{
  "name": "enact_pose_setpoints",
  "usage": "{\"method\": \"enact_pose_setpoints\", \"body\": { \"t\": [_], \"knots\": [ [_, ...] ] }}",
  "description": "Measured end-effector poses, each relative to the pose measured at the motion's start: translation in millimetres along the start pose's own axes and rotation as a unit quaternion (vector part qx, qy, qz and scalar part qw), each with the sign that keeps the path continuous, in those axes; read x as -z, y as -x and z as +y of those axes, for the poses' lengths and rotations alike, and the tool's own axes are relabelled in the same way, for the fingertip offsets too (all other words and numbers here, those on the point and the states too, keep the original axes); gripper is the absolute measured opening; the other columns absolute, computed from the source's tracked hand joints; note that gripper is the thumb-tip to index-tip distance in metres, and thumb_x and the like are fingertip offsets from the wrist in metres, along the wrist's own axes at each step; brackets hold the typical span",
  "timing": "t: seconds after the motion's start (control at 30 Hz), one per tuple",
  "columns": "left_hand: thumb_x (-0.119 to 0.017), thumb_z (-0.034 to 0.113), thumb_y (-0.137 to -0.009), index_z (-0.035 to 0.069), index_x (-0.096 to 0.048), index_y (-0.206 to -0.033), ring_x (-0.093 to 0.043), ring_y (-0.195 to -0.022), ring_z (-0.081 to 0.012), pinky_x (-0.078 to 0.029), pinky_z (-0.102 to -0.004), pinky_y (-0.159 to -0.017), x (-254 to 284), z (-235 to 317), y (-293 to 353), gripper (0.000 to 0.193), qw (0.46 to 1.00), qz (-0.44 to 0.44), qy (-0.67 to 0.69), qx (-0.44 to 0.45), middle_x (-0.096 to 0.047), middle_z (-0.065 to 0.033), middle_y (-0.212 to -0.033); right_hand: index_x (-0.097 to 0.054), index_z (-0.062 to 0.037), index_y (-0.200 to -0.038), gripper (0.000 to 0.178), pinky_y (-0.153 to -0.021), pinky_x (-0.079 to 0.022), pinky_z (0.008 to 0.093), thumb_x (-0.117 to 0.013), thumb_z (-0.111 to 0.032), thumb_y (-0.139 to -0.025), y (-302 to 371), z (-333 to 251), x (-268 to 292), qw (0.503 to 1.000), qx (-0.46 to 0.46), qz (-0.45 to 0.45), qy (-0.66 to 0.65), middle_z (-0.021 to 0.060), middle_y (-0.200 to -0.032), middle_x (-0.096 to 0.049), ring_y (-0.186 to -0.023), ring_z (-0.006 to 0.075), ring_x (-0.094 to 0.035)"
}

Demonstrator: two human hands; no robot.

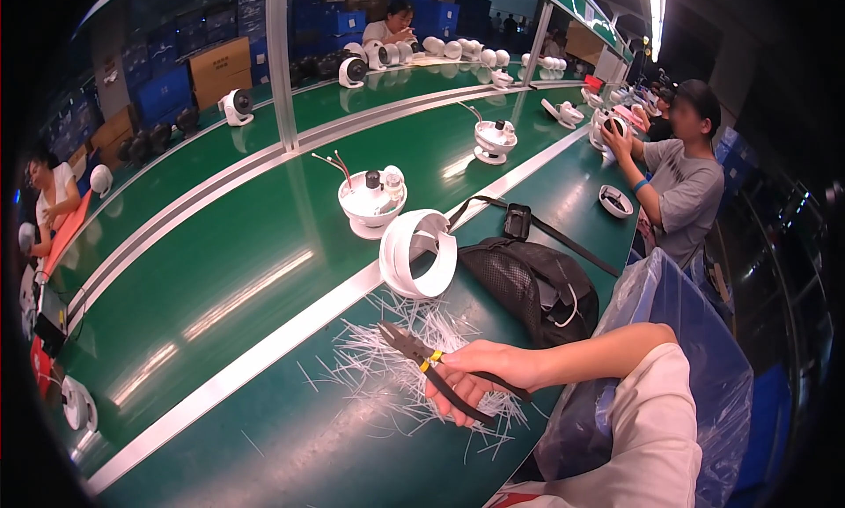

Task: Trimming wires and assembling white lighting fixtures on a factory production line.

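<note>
My right hand [484, 371] grips a pair of diagonal cutters [407, 342] with black handles and yellow bands, the jaws pointing up and left. Beneath the hand and cutters lies a loose heap of thin white plastic strips [356, 345], apparently cable-tie pieces, spread on the green worktop [308, 438]. Just beyond the heap stand nested white curved shells [396, 266], open at the middle. A white round fan base [370, 210] with wires and a black part on top sits behind them on the belt. My left hand does not show.
A black mesh bag [528, 283] with a strap lies right of the shells. Beside my arm stands a blue bin lined with clear plastic [656, 288]. The green conveyor [255, 235] carries another fan base [495, 140]. At right a co-worker [691, 173] handles a white unit; a white bowl-shaped part [615, 200] sits nearby.
</note>
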State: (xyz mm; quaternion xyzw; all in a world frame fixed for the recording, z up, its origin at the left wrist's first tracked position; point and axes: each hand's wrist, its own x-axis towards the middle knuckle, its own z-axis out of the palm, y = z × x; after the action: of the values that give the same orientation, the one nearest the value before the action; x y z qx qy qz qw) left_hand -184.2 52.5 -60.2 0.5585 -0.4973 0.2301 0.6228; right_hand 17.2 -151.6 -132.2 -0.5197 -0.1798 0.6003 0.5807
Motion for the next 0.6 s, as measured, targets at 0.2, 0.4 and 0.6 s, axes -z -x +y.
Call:
{"method": "enact_pose_setpoints", "body": {
  "t": [0.2, 0.4, 0.6],
  "knots": [
    [-0.037, 0.000, -0.074, 0.004, -0.034, -0.095, -0.032, -0.032, -0.0083, -0.016, -0.0211, -0.031, 2.3, 12.4, -5.6, 0.021, 0.998, 0.006, -0.035, 0.043, -0.040, -0.0042, -0.043, -0.048, 0.0014, -0.098, 0.046, -0.056, -0.049, 0.0272, -0.031, -0.040, -0.088, -0.1, -0.2, 0.1, 1.000, -0.003, 0.009, -0.002, 0.0108, -0.079, -0.055, -0.062, 0.0177, -0.058],
    [-0.036, 0.005, -0.074, 0.002, -0.038, -0.078, -0.036, -0.034, -0.0116, -0.019, -0.0222, -0.031, 10.2, 20.8, 0.6, 0.005, 0.991, -0.022, -0.035, 0.128, -0.043, -0.0084, -0.045, -0.048, 0.0018, -0.098, 0.047, -0.056, -0.049, 0.0273, -0.031, -0.041, -0.088, -0.8, -1.5, -0.7, 1.000, -0.008, 0.008, 0.000, 0.0109, -0.079, -0.055, -0.063, 0.0178, -0.058],
    [-0.039, 0.012, -0.074, 0.001, -0.038, -0.050, -0.037, -0.034, -0.0143, -0.021, -0.0241, -0.031, 5.8, 11.9, -0.1, 0.026, 0.996, -0.001, -0.018, 0.082, -0.047, -0.0120, -0.048, -0.048, 0.0017, -0.098, 0.047, -0.056, -0.049, 0.0272, -0.032, -0.041, -0.087, 0.5, -1.1, -0.6, 1.000, -0.009, 0.007, 0.011, 0.0108, -0.080, -0.055, -0.063, 0.0177, -0.058]
  ]
}}
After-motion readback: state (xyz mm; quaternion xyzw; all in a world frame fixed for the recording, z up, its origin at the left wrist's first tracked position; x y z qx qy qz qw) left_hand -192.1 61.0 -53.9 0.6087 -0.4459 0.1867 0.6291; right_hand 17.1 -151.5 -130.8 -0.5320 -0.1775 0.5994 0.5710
